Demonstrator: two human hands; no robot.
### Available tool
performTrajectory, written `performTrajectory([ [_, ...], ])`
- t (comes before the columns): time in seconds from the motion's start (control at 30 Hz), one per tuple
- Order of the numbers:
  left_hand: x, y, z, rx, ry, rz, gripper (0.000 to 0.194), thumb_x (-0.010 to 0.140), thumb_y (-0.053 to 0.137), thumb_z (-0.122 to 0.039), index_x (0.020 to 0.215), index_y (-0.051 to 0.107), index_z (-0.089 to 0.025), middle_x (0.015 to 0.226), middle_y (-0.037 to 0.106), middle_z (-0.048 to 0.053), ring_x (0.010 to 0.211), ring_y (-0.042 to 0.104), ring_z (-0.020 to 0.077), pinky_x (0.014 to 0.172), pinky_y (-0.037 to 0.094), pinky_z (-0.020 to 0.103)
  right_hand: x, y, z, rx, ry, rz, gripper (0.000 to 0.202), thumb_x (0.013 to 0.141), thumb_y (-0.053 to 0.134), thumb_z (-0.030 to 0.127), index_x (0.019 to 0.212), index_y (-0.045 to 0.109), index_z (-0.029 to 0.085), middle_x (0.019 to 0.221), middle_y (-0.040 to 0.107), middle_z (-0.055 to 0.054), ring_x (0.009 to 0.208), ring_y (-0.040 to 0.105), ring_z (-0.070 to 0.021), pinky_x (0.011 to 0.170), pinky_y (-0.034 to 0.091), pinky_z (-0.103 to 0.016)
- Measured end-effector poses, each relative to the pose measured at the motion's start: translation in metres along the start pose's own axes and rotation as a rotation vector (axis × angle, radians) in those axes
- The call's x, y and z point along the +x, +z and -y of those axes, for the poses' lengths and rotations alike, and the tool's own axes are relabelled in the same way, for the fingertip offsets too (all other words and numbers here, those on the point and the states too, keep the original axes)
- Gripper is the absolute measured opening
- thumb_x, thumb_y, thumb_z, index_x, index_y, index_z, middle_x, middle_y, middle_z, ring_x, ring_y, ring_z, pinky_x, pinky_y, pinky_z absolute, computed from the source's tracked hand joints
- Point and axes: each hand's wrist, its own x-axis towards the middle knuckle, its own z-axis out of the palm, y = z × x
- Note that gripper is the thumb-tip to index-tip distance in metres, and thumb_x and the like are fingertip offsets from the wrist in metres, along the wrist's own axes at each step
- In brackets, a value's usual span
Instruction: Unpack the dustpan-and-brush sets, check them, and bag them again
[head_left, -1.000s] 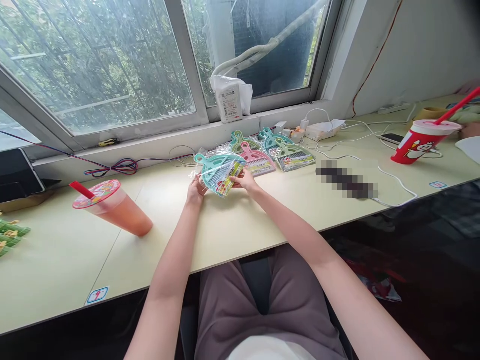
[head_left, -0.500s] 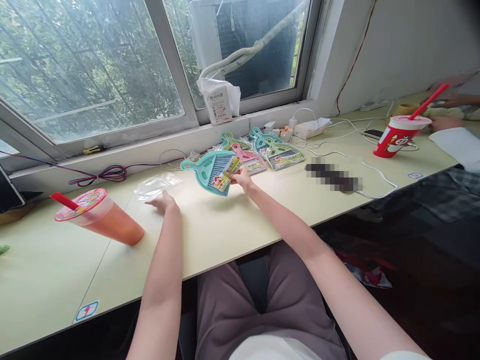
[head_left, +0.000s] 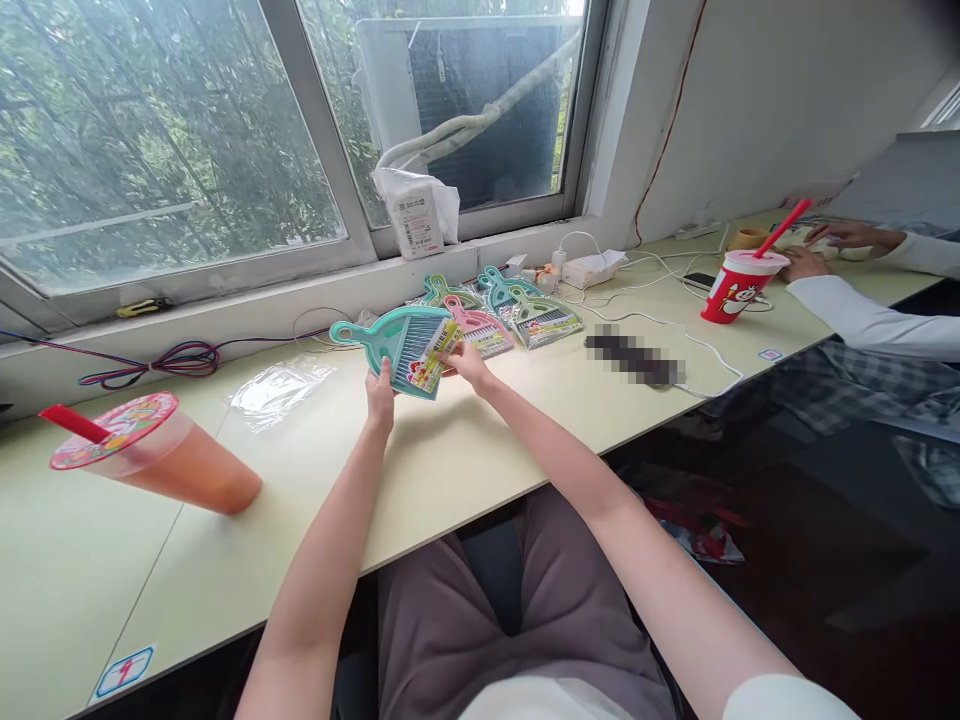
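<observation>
A teal dustpan with a brush and a yellow label card is held up over the table. My left hand grips its lower left edge, thumb on the front face. At the label's right side my right hand pinches the card and brush end. Flat on the table to the left lies a clear plastic wrapper, touched by neither hand. Behind the held set are a pink dustpan set and several wrapped green and teal ones.
An orange drink cup leans at the left. Farther right are a blurred-out dark object, white cables and a red cup. Another person's hands are at the far right. A tissue pack stands by the window.
My left hand has left the plastic wrapper and moved right onto the dustpan. My right hand still holds the set. The view has shifted, so the far-right person shows more.
</observation>
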Motion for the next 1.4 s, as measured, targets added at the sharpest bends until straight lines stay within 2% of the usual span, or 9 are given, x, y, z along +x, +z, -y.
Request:
performTrajectory([
  [0.1,-0.004,-0.005,-0.004,0.068,0.219,-0.175,0.043,0.090,0.058,-0.057,0.110,0.064,-0.020,0.107,0.069,0.008,0.112,0.062,0.0229,0.096,0.050,0.031,-0.005,-0.018,0.004,-0.386,-0.094,-0.005,0.039,0.066,0.084,0.017,0.096,0.059,0.021,0.099,0.070,-0.003,0.085,0.068,-0.0176,0.070,0.058,-0.030],
  [0.23,-0.006,-0.016,-0.015,0.138,0.432,-0.245,0.047,0.097,0.043,-0.060,0.116,0.061,-0.022,0.112,0.067,0.008,0.119,0.059,0.0226,0.101,0.046,0.032,-0.027,-0.064,0.011,-0.937,-0.139,-0.076,0.054,0.059,0.089,0.017,0.103,0.057,0.021,0.100,0.068,-0.002,0.091,0.066,-0.0203,0.076,0.051,-0.031],
  [0.4,-0.005,-0.011,-0.012,0.161,0.397,-0.441,0.042,0.101,0.035,-0.054,0.107,0.060,-0.021,0.102,0.064,0.007,0.112,0.058,0.0209,0.102,0.042,0.032,-0.052,-0.135,0.013,-1.311,0.061,-0.170,0.037,0.070,0.086,0.026,0.097,0.061,0.023,0.092,0.071,-0.001,0.085,0.066,-0.0201,0.069,0.042,-0.028],
  [0.53,-0.004,-0.008,-0.008,0.186,0.375,-0.463,0.036,0.101,0.038,-0.050,0.094,0.056,-0.020,0.091,0.060,0.004,0.098,0.058,0.0194,0.093,0.042,0.030,-0.061,-0.162,0.009,-1.442,0.043,-0.260,0.027,0.079,0.078,0.026,0.104,0.067,0.021,0.102,0.073,-0.007,0.094,0.067,-0.0231,0.073,0.043,-0.030],
  [0.67,-0.013,-0.004,-0.014,0.254,0.386,-0.450,0.034,0.101,0.039,-0.050,0.086,0.051,-0.022,0.080,0.053,0.001,0.083,0.055,0.0182,0.081,0.041,0.029,-0.068,-0.146,0.018,-1.513,-0.178,-0.273,0.018,0.089,0.067,0.021,0.107,0.070,0.017,0.112,0.070,-0.016,0.109,0.062,-0.0297,0.090,0.042,-0.038],
  [0.87,-0.049,0.025,-0.028,0.376,0.414,-0.167,0.029,0.099,0.048,-0.050,0.091,0.056,-0.023,0.065,0.047,-0.001,0.067,0.051,0.0195,0.066,0.033,0.029,-0.079,-0.051,0.056,-1.076,-0.619,-0.072,0.033,0.098,0.057,0.038,0.129,0.061,0.024,0.123,0.066,-0.009,0.115,0.059,-0.0272,0.095,0.045,-0.036],
  [1.03,-0.075,0.043,-0.031,0.380,0.376,0.027,0.034,0.095,0.057,-0.047,0.119,0.058,-0.022,0.071,0.055,0.002,0.074,0.056,0.0231,0.067,0.033,0.029,-0.076,0.005,0.069,-0.963,-0.639,-0.145,0.026,0.098,0.057,0.038,0.115,0.066,0.021,0.109,0.066,-0.011,0.109,0.058,-0.0281,0.091,0.046,-0.035],
  [1.3,-0.055,0.035,-0.022,0.354,0.392,0.243,0.033,0.094,0.054,-0.054,0.090,0.066,-0.023,0.063,0.050,0.001,0.065,0.048,0.0205,0.064,0.032,0.029,-0.057,-0.013,0.065,-0.700,-0.433,-0.136,0.017,0.078,0.071,0.034,0.073,0.064,0.019,0.078,0.065,-0.004,0.076,0.060,-0.0192,0.076,0.048,-0.031],
  [1.4,-0.031,0.021,-0.019,0.303,0.343,0.089,0.047,0.092,0.051,-0.061,0.066,0.053,-0.023,0.061,0.043,0.001,0.066,0.042,0.0198,0.063,0.029,0.030,-0.058,-0.032,0.076,-0.455,-0.278,-0.031,0.031,0.076,0.071,0.048,0.069,0.064,0.018,0.065,0.061,-0.001,0.062,0.058,-0.0152,0.061,0.046,-0.027],
])
